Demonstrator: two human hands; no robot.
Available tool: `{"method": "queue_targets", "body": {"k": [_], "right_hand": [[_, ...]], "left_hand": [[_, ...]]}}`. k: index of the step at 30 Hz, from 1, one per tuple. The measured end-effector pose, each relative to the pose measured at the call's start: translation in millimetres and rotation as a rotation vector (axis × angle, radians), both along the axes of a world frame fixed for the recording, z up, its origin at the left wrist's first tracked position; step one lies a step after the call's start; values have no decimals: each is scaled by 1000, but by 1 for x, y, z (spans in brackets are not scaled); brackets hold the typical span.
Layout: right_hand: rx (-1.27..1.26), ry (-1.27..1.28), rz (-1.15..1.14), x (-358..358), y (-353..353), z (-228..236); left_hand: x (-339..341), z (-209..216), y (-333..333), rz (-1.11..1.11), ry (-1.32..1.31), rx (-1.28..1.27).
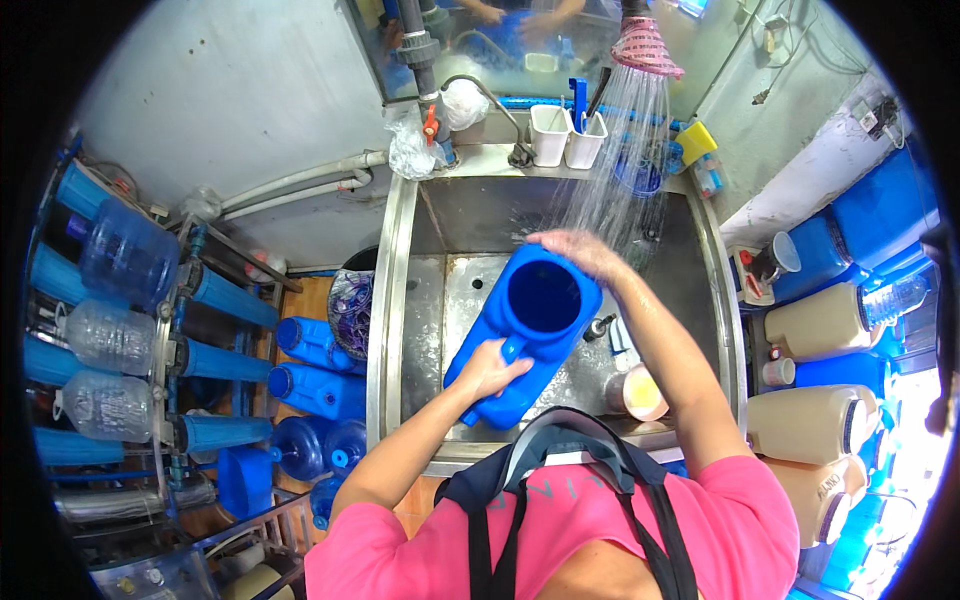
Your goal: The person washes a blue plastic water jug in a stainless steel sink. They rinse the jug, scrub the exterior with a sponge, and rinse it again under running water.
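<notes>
Over the sink, a blue plastic water jug point(550, 348) is held tilted, its wide round mouth uncapped and facing up toward me. My left hand point(487, 370) is closed around the jug's handle. At the far side of the mouth, my right hand point(578, 252) grips the jug near its rim; some of its fingers are hidden. Water pours from a shower head wrapped in pink printed cloth point(645, 48) into the sink beyond the jug, close to my right forearm. A tub with yellowish contents point(638, 392) sits in the sink near my right arm.
The steel sink point(392, 330) has raised edges. On its back ledge stand white holders point(549, 136) with brushes and a yellow sponge point(696, 143). Blue jugs point(318, 390) and clear bottles point(110, 405) crowd the left; beige jugs point(805, 425) line the right.
</notes>
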State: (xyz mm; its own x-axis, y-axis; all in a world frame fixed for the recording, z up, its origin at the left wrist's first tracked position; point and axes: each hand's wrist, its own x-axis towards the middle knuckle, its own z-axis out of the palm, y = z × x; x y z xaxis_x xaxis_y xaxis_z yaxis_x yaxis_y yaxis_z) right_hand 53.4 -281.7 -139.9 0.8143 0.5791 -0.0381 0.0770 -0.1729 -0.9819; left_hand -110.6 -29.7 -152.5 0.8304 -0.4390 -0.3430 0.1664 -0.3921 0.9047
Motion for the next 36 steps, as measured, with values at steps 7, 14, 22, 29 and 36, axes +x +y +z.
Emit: {"method": "queue_targets", "body": {"k": [7, 14, 22, 29, 36], "right_hand": [[-662, -292, 374, -2, 50, 83], [-579, -152, 296, 27, 32, 33], [5, 221, -655, 42, 8, -19], [-214, 135, -780, -12, 33, -12], [39, 347, -610, -35, 70, -11]], "left_hand": [[59, 23, -62, -106, -56, 394], [65, 21, -55, -66, -35, 373], [116, -13, -89, 392, 132, 29], [126, -25, -86, 87, 55, -411], [84, -107, -36, 998, -46, -613]]}}
